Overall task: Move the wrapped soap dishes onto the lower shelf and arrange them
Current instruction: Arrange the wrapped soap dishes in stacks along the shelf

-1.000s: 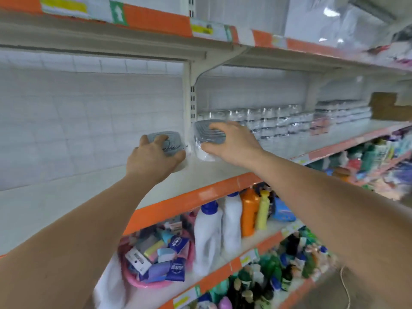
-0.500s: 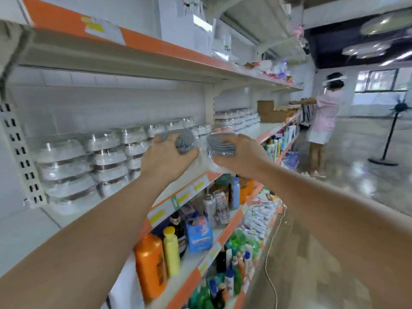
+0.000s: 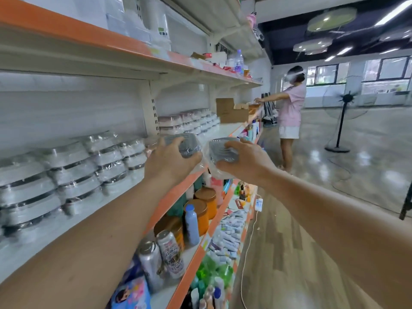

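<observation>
At the orange shelf edge [image 3: 176, 192], I see each hand gripping one wrapped soap dish: my left hand [image 3: 169, 161] clamps the left dish [image 3: 188, 146], my right hand [image 3: 245, 161] the right dish [image 3: 220, 148]. Both are ribbed grey ovals in crinkly clear film, long axes roughly level. Stacked wrapped dishes [image 3: 73, 175] crowd the shelf leftward; bottles [image 3: 191, 224] stand below.

No text can be read with any certainty. A white package [image 3: 162, 30] on the top shelf [image 3: 93, 39] bears a small green mark, and the cans [image 3: 169, 253] below carry printed labels, all too blurred to make out.
</observation>
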A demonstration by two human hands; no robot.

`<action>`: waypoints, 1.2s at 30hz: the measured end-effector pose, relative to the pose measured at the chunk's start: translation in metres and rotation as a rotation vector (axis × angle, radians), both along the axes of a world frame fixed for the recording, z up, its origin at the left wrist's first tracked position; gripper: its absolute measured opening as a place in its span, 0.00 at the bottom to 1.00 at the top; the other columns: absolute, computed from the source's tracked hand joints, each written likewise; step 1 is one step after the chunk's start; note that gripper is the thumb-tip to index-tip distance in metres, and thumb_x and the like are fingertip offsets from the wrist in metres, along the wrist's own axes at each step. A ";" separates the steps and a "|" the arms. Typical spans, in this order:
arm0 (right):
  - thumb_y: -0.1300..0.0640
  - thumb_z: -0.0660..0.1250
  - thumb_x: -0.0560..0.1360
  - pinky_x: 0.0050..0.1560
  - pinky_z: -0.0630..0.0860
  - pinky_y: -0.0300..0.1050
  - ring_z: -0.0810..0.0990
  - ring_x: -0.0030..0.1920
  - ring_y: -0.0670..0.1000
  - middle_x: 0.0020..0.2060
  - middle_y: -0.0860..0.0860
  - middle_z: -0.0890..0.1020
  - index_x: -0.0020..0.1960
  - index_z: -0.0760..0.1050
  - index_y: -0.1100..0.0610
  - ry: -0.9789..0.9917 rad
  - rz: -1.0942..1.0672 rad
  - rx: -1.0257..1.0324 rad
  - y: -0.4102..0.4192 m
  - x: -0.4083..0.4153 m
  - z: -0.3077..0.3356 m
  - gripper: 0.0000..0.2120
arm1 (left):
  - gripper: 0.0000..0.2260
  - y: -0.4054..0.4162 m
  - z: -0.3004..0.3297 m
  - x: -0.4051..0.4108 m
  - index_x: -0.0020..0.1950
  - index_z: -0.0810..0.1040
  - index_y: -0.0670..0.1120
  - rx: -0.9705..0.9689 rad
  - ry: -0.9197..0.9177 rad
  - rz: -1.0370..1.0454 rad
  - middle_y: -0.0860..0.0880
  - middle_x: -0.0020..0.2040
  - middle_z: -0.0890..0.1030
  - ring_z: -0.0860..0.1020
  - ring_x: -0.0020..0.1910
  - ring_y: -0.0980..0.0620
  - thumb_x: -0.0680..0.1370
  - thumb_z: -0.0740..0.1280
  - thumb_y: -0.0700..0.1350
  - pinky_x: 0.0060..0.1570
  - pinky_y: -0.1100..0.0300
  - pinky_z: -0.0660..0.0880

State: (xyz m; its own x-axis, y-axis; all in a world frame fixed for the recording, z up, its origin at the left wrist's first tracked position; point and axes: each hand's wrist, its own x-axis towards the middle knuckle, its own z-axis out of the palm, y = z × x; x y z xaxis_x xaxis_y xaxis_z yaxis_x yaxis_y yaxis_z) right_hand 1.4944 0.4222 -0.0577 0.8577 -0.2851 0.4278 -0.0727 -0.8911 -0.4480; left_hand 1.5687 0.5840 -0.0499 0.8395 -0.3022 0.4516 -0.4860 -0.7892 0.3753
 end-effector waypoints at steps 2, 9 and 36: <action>0.42 0.66 0.72 0.51 0.67 0.42 0.72 0.61 0.53 0.65 0.50 0.70 0.70 0.66 0.49 0.005 -0.007 -0.007 -0.040 0.026 -0.004 0.28 | 0.30 -0.040 -0.005 0.025 0.73 0.62 0.55 0.016 -0.015 0.007 0.45 0.74 0.61 0.64 0.70 0.41 0.73 0.61 0.65 0.63 0.48 0.66; 0.43 0.66 0.72 0.54 0.70 0.43 0.73 0.61 0.54 0.66 0.50 0.69 0.70 0.66 0.49 0.025 0.027 -0.028 -0.182 0.121 0.008 0.29 | 0.29 -0.185 0.009 0.109 0.72 0.63 0.54 -0.022 0.005 0.039 0.45 0.72 0.62 0.67 0.67 0.42 0.74 0.61 0.63 0.59 0.53 0.67; 0.43 0.67 0.72 0.61 0.67 0.42 0.68 0.68 0.52 0.72 0.52 0.63 0.71 0.66 0.49 0.042 0.171 -0.104 -0.537 0.565 0.012 0.29 | 0.29 -0.528 0.005 0.525 0.71 0.64 0.55 -0.039 0.036 0.242 0.45 0.71 0.62 0.68 0.67 0.42 0.73 0.62 0.64 0.59 0.54 0.67</action>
State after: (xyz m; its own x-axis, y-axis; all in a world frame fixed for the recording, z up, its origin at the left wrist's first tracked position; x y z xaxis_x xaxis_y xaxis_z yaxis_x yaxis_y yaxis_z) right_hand 2.0589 -0.1143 -0.0457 0.9077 -0.0904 0.4098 0.0665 -0.9332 -0.3531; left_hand 2.0940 0.0556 -0.0445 0.9010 -0.0735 0.4276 -0.2708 -0.8653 0.4218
